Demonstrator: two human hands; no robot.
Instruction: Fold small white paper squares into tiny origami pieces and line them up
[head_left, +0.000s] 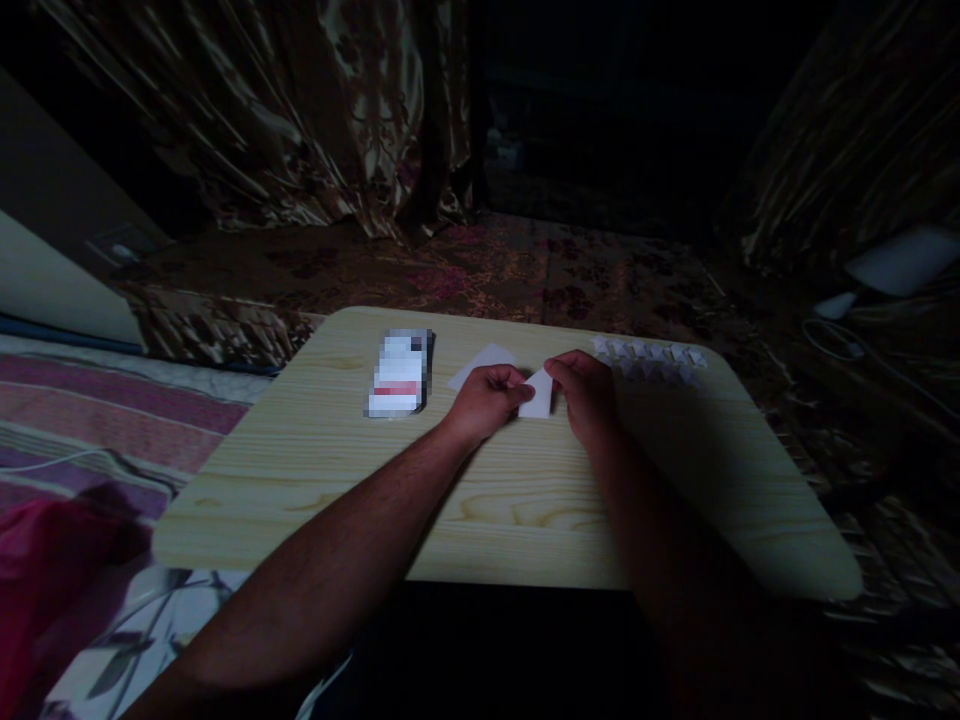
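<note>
A small white piece of paper (pixel 538 398), with a slanted upper edge, is held between both hands above the middle of the table. My left hand (pixel 487 402) pinches its left side, thumb on top. At its upper right corner, the thumb and fingers of my right hand (pixel 585 392) are closed on it. More white paper (pixel 484 362) lies flat just behind my left hand, partly hidden by it. To the right, beyond my right hand, two rows of small folded white paper pieces (pixel 649 351) rest on the table; my right hand is close to the nearer row.
The light wood-grain table (pixel 525 510) has rounded corners. A pixelated white and red phone-like object (pixel 397 372) lies on its left half. Patterned curtains (pixel 397 120) hang behind. A striped cloth (pixel 97 400) is at the left, and a white device with a cable (pixel 904 262) at the right.
</note>
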